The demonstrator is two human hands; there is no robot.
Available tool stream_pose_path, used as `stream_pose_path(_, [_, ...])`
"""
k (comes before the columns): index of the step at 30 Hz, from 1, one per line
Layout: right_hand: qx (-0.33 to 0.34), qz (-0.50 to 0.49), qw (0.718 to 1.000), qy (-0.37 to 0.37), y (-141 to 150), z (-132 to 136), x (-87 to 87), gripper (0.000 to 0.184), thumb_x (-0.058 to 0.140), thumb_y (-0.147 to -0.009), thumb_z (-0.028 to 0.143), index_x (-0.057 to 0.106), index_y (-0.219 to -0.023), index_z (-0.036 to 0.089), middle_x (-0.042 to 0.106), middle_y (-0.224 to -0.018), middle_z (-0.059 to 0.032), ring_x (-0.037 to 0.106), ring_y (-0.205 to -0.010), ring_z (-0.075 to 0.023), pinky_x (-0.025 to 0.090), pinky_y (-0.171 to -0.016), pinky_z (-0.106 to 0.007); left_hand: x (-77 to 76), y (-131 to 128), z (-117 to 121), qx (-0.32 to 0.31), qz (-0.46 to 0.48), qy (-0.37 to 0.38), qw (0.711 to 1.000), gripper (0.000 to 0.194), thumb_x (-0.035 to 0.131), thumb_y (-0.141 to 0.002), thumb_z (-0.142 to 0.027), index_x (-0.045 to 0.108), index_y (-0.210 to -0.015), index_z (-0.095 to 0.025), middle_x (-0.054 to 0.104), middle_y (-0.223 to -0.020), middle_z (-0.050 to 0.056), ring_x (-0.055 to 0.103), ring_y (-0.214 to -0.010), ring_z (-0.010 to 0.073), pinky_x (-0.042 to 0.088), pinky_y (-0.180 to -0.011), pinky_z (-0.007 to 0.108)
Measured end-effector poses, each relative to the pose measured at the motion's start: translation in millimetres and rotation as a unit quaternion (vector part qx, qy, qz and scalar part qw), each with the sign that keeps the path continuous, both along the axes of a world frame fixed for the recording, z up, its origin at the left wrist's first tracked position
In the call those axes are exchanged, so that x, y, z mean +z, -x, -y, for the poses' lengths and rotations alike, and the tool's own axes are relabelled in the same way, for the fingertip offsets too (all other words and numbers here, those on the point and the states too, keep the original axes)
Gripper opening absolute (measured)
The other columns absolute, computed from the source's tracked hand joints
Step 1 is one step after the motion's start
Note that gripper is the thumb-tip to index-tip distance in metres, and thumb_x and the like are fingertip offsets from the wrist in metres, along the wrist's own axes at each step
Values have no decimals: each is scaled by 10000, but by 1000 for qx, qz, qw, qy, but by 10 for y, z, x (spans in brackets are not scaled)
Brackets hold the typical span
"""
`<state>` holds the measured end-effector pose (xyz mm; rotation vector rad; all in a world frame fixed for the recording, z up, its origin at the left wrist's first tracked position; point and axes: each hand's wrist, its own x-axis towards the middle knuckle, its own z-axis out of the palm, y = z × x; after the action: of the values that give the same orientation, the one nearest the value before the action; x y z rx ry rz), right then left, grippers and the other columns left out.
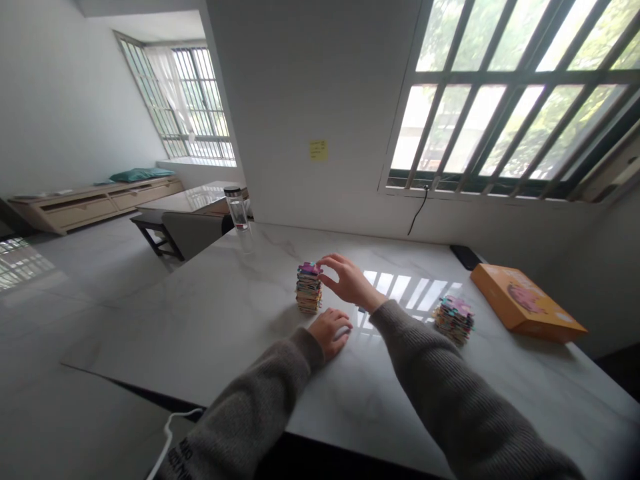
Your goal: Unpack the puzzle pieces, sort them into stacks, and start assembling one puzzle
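Observation:
A tall stack of puzzle pieces [309, 291] stands on the white marbled table, with a purple puzzle piece [309, 268] on top. My right hand [346, 279] reaches to the right edge of that top piece, thumb and forefinger closed around the edge in a pinch. Just in front of the stack, my left hand [330, 332] rests on the tabletop, fingers loosely bent and thumb apart, with nothing seen in it. Further right stands a shorter, wider group of stacked puzzle pieces [454, 319], pink and teal on top, away from both hands.
An orange box [525, 301] lies at the right, with a black phone [465, 257] behind it. A lidded glass bottle [237, 210] stands at the table's far left corner. A white cable [167, 437] hangs by the front edge. The wall bears a yellow note [318, 150].

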<state>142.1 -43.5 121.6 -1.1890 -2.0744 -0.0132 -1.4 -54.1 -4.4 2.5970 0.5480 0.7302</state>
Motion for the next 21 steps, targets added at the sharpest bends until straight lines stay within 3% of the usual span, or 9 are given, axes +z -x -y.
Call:
stream_pose_path(4, [-48, -51, 997, 18, -375, 236, -144, 243, 563, -943, 231, 647, -1170, 213, 676, -1064, -86, 638, -957, -208, 514, -892, -387, 17, -6, 8, 1, 1, 5, 1000, 214, 617, -822, -176, 677, -1025, -207, 659, -1116, 78, 552, -1081, 259, 468, -1017, 446])
stream_pose_path(8, [-113, -129, 984, 50, -772, 590, -539, 224, 509, -936, 217, 660, -1102, 205, 700, -985, -79, 666, -885, -196, 550, -805, -372, 59, -103, 21, 13, 3, 18, 1000, 332, 616, -825, -178, 636, -1153, -224, 641, -1139, 81, 563, -1088, 267, 475, -1006, 458])
stream_pose_path(11, [-138, -172, 973, 67, -916, 845, -773, 235, 490, -946, 238, 651, -1114, 207, 713, -975, -78, 681, -877, -194, 557, -766, -357, 63, -285, -30, 20, 14, 10, 1000, 418, 624, -811, -171, 602, -1224, -234, 618, -1210, 88, 554, -1134, 271, 464, -1031, 457])
stream_pose_path(17, [-175, -188, 965, 53, -924, 1032, -833, 245, 489, -936, 226, 638, -1129, 205, 715, -920, -63, 674, -837, -192, 543, -784, -358, 63, -725, -246, 83, -2, 11, 997, 538, 620, -814, -193, 548, -1348, -198, 542, -1408, 122, 492, -1274, 304, 421, -1080, 495])
stream_pose_path(21, [-190, -187, 963, 45, -904, 1025, -868, 255, 485, -925, 211, 630, -1134, 201, 705, -870, -50, 657, -793, -189, 535, -783, -356, 107, -802, -292, 77, -43, 8, 996, 434, 603, -829, -204, 609, -1263, -213, 593, -1374, 93, 499, -1283, 302, 392, -1096, 508])
